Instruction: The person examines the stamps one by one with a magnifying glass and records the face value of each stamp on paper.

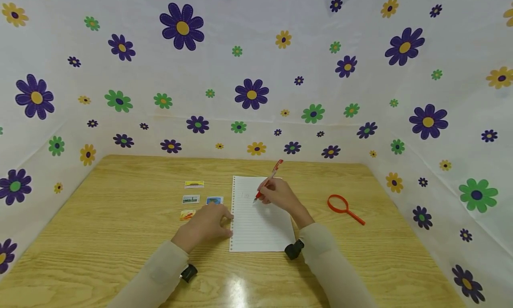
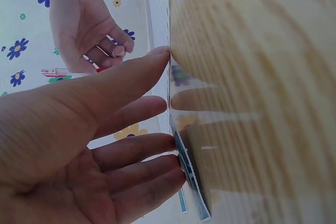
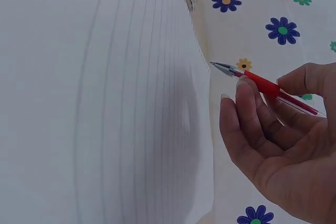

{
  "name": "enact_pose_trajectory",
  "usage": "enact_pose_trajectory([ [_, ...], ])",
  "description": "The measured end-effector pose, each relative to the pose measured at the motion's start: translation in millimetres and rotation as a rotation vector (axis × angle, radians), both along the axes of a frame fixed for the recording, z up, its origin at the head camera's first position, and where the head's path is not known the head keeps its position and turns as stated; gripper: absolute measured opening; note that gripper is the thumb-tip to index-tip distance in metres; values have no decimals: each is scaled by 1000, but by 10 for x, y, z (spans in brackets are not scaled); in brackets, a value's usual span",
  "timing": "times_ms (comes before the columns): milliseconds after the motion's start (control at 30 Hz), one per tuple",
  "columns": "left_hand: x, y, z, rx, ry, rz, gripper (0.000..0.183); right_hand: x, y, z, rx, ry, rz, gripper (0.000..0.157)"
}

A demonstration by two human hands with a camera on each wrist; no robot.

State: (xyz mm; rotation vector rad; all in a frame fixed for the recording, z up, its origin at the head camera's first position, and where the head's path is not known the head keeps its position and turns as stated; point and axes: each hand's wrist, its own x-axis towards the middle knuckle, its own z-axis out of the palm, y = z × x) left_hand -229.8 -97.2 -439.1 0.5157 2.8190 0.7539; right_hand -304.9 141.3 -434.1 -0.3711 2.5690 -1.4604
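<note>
A red gel pen is pinched between the thumb and fingers of my right hand. Its tip points down at the upper left part of a lined sheet of loose-leaf paper, beside faint handwriting. In the right wrist view the pen shows its metal tip close over the sheet. My left hand rests at the sheet's punched left edge, thumb and index fingertip on that edge. Its other fingertips touch a small picture card.
Left of the sheet lie several small stamp-like cards: a yellow one, a grey landscape one, a blue one and an orange one. A red magnifying glass lies at the right. Flower-patterned sheeting encloses the wooden table.
</note>
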Motion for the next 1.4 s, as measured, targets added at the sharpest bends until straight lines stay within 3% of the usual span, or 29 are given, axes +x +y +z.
enact_pose_trajectory([
  [200,-14,0,-9,-12,-9,-1,41,-15,-99,-83,-15,-53,-17,16],
  [367,-39,-1,-30,-9,0,-6,41,-10,-149,-110,-27,-41,-18,12],
  [800,-41,8,-28,-21,-3,-10,41,-1,-183,-171,-27,-112,-26,16],
  [1400,-51,-7,-17,-17,17,-23,40,-17,-202,-202,19,-103,-31,14],
])
